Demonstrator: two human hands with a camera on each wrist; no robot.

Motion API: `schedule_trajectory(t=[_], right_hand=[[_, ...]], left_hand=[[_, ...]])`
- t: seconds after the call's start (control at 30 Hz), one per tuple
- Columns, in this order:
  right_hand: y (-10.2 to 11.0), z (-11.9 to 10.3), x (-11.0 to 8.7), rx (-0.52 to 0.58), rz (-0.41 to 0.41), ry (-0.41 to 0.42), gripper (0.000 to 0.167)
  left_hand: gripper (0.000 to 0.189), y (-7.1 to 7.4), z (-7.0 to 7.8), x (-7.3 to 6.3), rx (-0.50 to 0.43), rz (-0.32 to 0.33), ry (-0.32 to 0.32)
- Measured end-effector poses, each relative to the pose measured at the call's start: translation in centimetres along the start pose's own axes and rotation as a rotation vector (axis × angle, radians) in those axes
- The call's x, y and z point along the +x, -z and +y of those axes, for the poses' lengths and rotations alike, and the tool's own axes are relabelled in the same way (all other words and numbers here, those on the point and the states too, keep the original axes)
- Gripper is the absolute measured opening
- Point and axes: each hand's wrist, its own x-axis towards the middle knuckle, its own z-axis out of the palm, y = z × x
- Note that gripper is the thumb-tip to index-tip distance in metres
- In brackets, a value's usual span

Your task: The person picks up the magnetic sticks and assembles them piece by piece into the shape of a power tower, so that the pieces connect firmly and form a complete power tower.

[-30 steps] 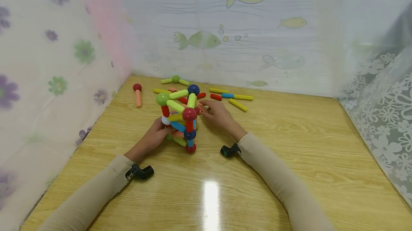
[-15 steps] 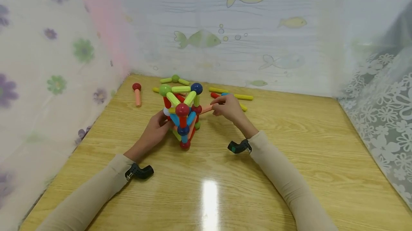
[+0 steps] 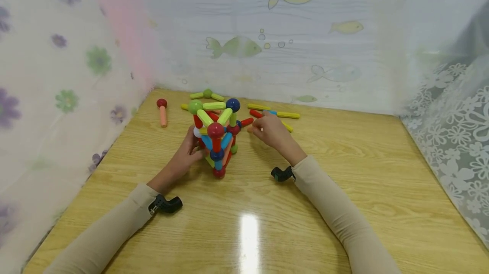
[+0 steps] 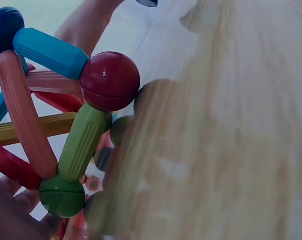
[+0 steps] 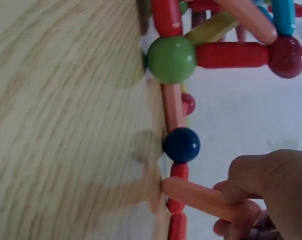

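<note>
A frame of magnetic sticks and balls (image 3: 215, 130) stands on the table, with a green, a blue and a red ball on top. My left hand (image 3: 179, 159) grips its left side, the fingers partly hidden behind the lower sticks. In the left wrist view, fingers show beside a green ball (image 4: 62, 196). To the right of the frame, my right hand (image 3: 273, 132) pinches a salmon-coloured magnetic stick (image 5: 196, 196) between thumb and fingers. Its free end points toward the tabletop, in front of a loose red stick (image 5: 177, 232), apart from the frame.
Behind the frame lie a dark blue ball (image 5: 181, 145) and a red stick (image 3: 247, 121). Yellow sticks (image 3: 288, 115) lie behind my right hand. A red ball with a salmon stick (image 3: 163, 115) is at the back left, and a green ball with two sticks (image 3: 207, 93) lies by the rear curtain.
The frame has turned slightly under my left hand. My right hand has moved right from it, drawing the salmon stick away from the frame's red ball.
</note>
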Motion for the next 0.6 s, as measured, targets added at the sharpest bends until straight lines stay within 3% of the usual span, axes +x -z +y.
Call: schedule_trajectory(t=[0.07,0.13,0.23,0.3,0.37,0.43,0.5,0.6], right_hand=[[0.2,0.1,0.0,-0.036,-0.038,-0.026,0.028],[0.6,0.2,0.1,-0.031,-0.088,-0.093,0.025],[1.4,0.3,0.0,0.093,-0.095,-0.241,0.02],[2.0,0.3,-0.2,0.301,-0.032,-0.334,0.022],[2.6,0.0,-0.4,0.564,0.049,-0.361,0.028],[2.9,-0.6,-0.7,0.821,0.101,-0.351,0.032],[2.9,-1.8,-1.1,1.026,0.098,-0.314,0.033],[2.5,-3.9,-1.9,1.188,0.068,-0.262,0.029]], left_hand=[[0.095,-0.1,0.0,0.0,0.017,-0.011,-0.026],[0.107,-0.3,0.1,0.0,0.03,-0.016,-0.039],[0.116,-0.8,0.3,-0.1,0.065,-0.026,-0.02],[0.115,-1.3,0.5,-0.1,0.091,-0.032,-0.002],[0.115,-1.5,0.6,0.0,0.109,-0.029,0.017],[0.115,-1.6,0.5,0.1,0.097,-0.024,0.029],[0.114,-1.4,0.3,0.1,0.084,-0.022,0.039],[0.111,-1.2,0.1,0.2,0.063,-0.03,0.05]])
